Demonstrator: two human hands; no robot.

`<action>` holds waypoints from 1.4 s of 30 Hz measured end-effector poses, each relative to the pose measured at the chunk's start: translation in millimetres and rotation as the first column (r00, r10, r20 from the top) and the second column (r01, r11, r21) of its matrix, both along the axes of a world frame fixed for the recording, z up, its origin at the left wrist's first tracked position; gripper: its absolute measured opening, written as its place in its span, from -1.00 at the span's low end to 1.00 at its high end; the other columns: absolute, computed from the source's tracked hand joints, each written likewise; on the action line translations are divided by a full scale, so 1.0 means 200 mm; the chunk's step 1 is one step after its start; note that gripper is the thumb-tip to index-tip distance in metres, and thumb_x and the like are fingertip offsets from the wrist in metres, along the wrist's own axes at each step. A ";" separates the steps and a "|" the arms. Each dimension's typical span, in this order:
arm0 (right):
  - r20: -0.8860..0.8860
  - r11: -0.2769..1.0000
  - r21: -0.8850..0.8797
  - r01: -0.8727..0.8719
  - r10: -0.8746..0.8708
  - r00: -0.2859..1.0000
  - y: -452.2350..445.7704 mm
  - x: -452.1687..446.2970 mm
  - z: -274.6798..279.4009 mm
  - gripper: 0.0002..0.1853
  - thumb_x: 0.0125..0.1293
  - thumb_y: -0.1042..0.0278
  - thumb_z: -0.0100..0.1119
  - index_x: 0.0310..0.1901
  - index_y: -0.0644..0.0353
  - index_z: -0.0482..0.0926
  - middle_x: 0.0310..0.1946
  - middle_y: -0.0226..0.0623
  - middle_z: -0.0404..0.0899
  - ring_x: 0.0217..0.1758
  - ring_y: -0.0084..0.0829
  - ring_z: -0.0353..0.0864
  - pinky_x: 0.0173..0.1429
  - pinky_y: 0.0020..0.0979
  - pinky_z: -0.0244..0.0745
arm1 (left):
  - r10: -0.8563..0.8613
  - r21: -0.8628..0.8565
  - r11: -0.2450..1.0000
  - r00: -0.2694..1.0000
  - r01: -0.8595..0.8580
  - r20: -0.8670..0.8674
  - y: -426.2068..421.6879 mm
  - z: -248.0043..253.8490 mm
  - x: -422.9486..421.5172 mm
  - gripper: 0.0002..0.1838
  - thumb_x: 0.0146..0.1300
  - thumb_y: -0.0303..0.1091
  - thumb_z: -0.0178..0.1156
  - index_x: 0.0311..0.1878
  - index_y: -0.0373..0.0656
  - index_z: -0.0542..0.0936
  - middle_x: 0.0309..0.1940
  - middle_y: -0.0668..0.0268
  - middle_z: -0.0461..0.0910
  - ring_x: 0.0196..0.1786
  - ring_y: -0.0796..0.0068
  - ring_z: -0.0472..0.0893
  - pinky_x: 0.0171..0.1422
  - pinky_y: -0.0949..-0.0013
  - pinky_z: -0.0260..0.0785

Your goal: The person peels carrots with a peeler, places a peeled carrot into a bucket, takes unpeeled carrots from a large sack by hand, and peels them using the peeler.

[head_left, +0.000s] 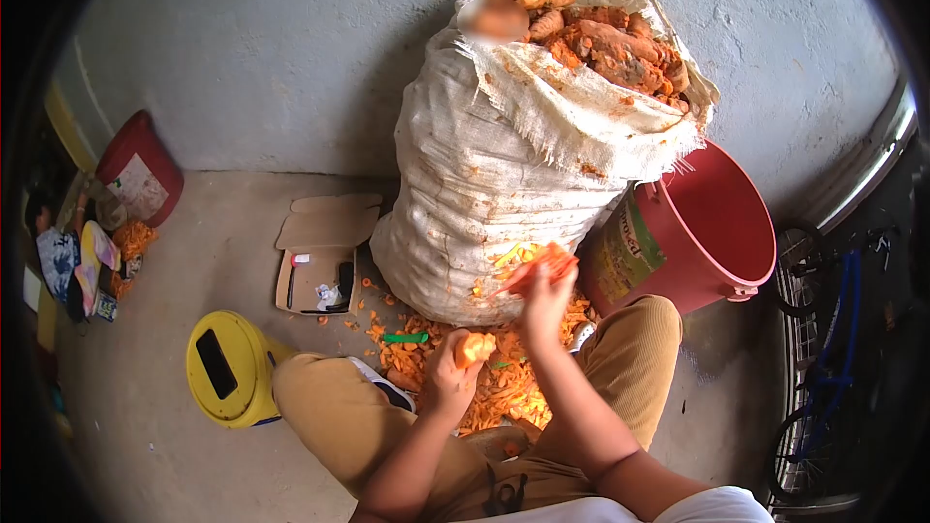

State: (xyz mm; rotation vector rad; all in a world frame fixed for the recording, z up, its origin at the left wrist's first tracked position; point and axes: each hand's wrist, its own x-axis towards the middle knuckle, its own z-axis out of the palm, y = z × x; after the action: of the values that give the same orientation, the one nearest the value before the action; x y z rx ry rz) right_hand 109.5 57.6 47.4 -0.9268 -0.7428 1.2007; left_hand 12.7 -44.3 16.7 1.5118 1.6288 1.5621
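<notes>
My left hand is closed around a partly peeled orange root, its pale cut end showing above the fingers. Up and to the right, my right hand grips a flat red-orange object, smeared by motion, so its kind is unclear. That hand is in front of the lower sack and apart from the root. Beneath both hands, orange peelings cover the floor between my legs. A narrow green object lies on their left edge. The tall white woven sack is full of soil-stained orange roots.
A red bucket leans beside the sack on the right. To the left are an open cardboard box with small items and a yellow lidded tub bearing a black phone. A bicycle stands far right; another person's hand shows far left.
</notes>
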 end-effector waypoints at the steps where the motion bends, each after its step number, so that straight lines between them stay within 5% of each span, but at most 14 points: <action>1: 0.030 0.993 -0.048 0.106 -0.104 0.994 0.06 0.06 -0.03 -0.82 0.31 0.47 -0.29 -0.08 0.17 0.07 -0.52 -0.27 0.37 -0.54 -0.49 0.43 -0.41 -0.45 0.48 | 0.012 0.034 0.999 1.000 -0.012 0.002 -0.02 -0.01 -0.01 -0.77 -0.02 -0.45 0.25 -0.31 -0.27 0.43 -0.49 0.23 0.51 -0.46 0.39 0.52 -0.31 0.45 0.36; 5: -0.083 0.997 0.077 0.017 -0.011 0.996 0.02 0.06 0.06 -0.82 0.28 0.49 -0.21 -0.11 0.19 0.12 -0.51 -0.25 0.38 -0.55 -0.46 0.44 -0.44 -0.45 0.48 | 0.068 -0.027 0.997 0.994 -0.070 -0.081 0.01 0.01 -0.04 -0.74 -0.04 -0.46 0.27 -0.28 -0.26 0.42 -0.50 0.21 0.50 -0.45 0.37 0.52 -0.34 0.46 0.35; 9: -0.079 0.982 0.084 -0.168 0.174 0.982 -0.18 -0.12 0.20 -0.78 0.29 0.43 -0.19 -0.07 0.17 0.09 -0.51 -0.24 0.38 -0.56 -0.46 0.43 -0.45 -0.46 0.47 | 0.060 -0.059 0.995 0.941 -0.084 -0.333 0.03 0.03 -0.04 -0.68 -0.12 -0.48 0.22 -0.22 -0.20 0.41 -0.52 0.12 0.48 -0.42 0.05 0.49 -0.36 0.20 0.32; 13: 0.030 0.994 0.075 0.075 -0.077 0.997 0.01 -0.05 0.01 -0.85 0.28 0.50 -0.24 -0.15 0.17 0.08 -0.55 -0.28 0.38 -0.57 -0.48 0.43 -0.48 -0.47 0.46 | -0.030 0.050 0.998 0.959 0.045 -0.281 -0.02 0.00 -0.06 -0.61 -0.19 -0.52 0.22 -0.19 -0.18 0.39 -0.46 0.12 0.47 -0.37 0.06 0.48 -0.32 0.17 0.32; 14: 0.102 0.989 -0.081 0.125 -0.116 0.988 0.09 0.04 -0.05 -0.87 0.30 0.49 -0.27 -0.15 0.17 0.09 -0.55 -0.28 0.37 -0.56 -0.49 0.43 -0.47 -0.47 0.46 | 0.019 0.131 0.991 0.953 0.022 -0.302 -0.01 0.02 -0.06 -0.66 -0.15 -0.39 0.31 -0.30 -0.23 0.42 -0.51 0.16 0.51 -0.48 0.13 0.51 -0.38 0.26 0.35; 17: 0.039 0.995 0.025 0.095 -0.096 0.995 0.05 0.04 0.04 -0.86 0.28 0.49 -0.24 -0.14 0.18 0.12 -0.54 -0.26 0.38 -0.57 -0.47 0.43 -0.48 -0.45 0.49 | 0.054 0.057 0.998 0.940 -0.037 -0.336 0.01 0.01 -0.06 -0.68 -0.15 -0.42 0.29 -0.30 -0.25 0.42 -0.50 0.14 0.50 -0.46 0.10 0.51 -0.38 0.26 0.35; 21: -0.021 0.984 0.039 -0.175 0.176 0.984 -0.19 -0.13 0.20 -0.81 0.30 0.49 -0.27 -0.07 0.16 0.08 -0.54 -0.24 0.38 -0.57 -0.45 0.43 -0.49 -0.47 0.45 | -0.013 0.020 1.000 0.932 0.021 -0.361 0.03 0.02 -0.06 -0.63 -0.19 -0.52 0.23 -0.23 -0.25 0.39 -0.44 0.10 0.47 -0.38 0.05 0.49 -0.33 0.19 0.33; 34: -0.085 0.987 -0.108 -0.121 0.112 0.990 -0.01 -0.06 0.00 -0.86 0.27 0.53 -0.24 -0.14 0.22 0.16 -0.53 -0.23 0.41 -0.57 -0.41 0.46 -0.50 -0.42 0.48 | -0.043 0.039 0.998 0.948 0.058 -0.315 0.05 -0.02 -0.02 -0.68 -0.06 -0.42 0.21 -0.19 -0.24 0.42 -0.41 0.14 0.50 -0.38 0.12 0.51 -0.34 0.26 0.36; 37: 0.059 0.993 -0.045 -0.107 0.109 0.992 0.08 -0.03 -0.15 -0.84 0.28 0.51 -0.23 -0.10 0.20 0.17 -0.51 -0.25 0.41 -0.53 -0.43 0.47 -0.49 -0.43 0.48 | -0.055 0.061 0.995 0.945 0.079 -0.323 0.06 -0.07 -0.03 -0.64 -0.07 -0.39 0.25 -0.18 -0.26 0.42 -0.44 0.09 0.52 -0.39 0.15 0.54 -0.35 0.29 0.37; 38: 0.522 0.996 0.075 -0.038 -0.006 0.853 0.14 0.04 -0.15 -0.81 0.29 0.49 -0.23 -0.06 0.18 0.18 -0.52 -0.29 0.40 -0.50 -0.49 0.46 -0.47 -0.48 0.46 | -0.028 0.074 0.996 0.955 0.052 -0.295 0.04 -0.05 -0.04 -0.67 -0.05 -0.39 0.24 -0.19 -0.25 0.42 -0.43 0.10 0.52 -0.38 0.17 0.54 -0.34 0.29 0.37; 40: 0.391 0.985 0.175 0.008 -0.077 0.917 0.23 0.23 -0.01 -0.79 0.29 0.48 -0.23 -0.05 0.18 0.18 -0.54 -0.35 0.38 -0.52 -0.58 0.41 -0.44 -0.56 0.45 | 0.023 0.099 0.995 0.970 0.001 -0.244 -0.03 0.00 -0.08 -0.72 -0.02 -0.38 0.21 -0.22 -0.24 0.43 -0.40 0.13 0.52 -0.35 0.20 0.55 -0.32 0.30 0.38; 42: 0.282 0.992 0.128 -0.007 -0.030 0.959 0.29 0.33 -0.02 -0.80 0.29 0.49 -0.23 -0.06 0.19 0.19 -0.54 -0.34 0.41 -0.53 -0.54 0.45 -0.47 -0.54 0.46 | -0.067 0.095 0.995 0.930 0.034 0.361 0.02 -0.10 -0.09 -0.79 0.11 -0.36 0.13 -0.22 -0.21 0.42 -0.47 0.26 0.46 -0.49 0.39 0.47 -0.41 0.44 0.31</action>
State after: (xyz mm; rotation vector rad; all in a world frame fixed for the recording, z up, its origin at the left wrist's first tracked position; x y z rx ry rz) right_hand 175.0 114.7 43.8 -1.0063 -1.0301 1.0074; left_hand -5.8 -41.3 -3.3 1.2021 1.3173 1.7792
